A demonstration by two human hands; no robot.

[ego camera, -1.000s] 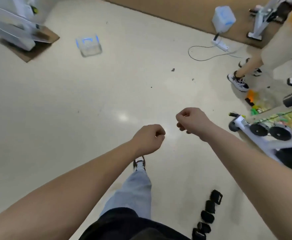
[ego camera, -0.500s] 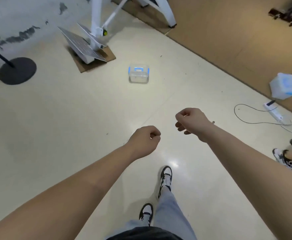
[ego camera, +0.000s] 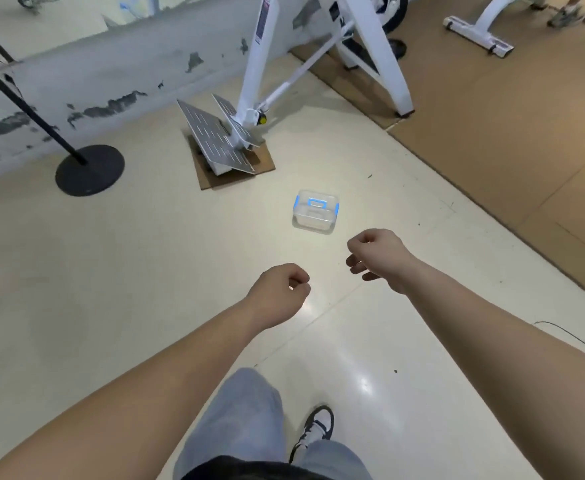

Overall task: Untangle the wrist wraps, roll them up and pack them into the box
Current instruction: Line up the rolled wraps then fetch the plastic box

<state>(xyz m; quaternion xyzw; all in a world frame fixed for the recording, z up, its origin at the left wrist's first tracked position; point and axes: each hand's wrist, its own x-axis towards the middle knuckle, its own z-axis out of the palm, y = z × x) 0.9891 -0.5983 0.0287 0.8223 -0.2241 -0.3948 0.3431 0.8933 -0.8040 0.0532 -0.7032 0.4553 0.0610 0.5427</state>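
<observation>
Left hand [ego camera: 279,294] clenched to a fist on nothing, thumb laid against the forefinger; right hand [ego camera: 377,258] slack, fingers loosely curled downward, likewise holding nothing. Both held out on bare forearms above the floor [ego camera: 138,306], apart from each other, the right a little farther forward. Just beyond the right hand, set flat on the floor: the box [ego camera: 315,216], clear plastic with blue clasps and a blue handle, lid on; contents not to be made out through the walls. Below the arms, a jeans leg [ego camera: 239,410] and a black-and-white shoe [ego camera: 317,427] planted on the pale floor. Around the box, open glossy floor to left, right and near side. Farther out, behind the box and to its left, grey slotted plates [ego camera: 214,140] on a cardboard sheet [ego camera: 266,164] at the foot of a white frame [ego camera: 259,64]; farther left, a black round base [ego camera: 90,169] with a slanted pole, near a grey wall [ego camera: 93,74] with peeling paint. To the right, a brown mat [ego camera: 509,150], its edge running diagonally down to the right border, well apart from the box. Thin black cable [ego camera: 568,336] on the floor at the right border.
</observation>
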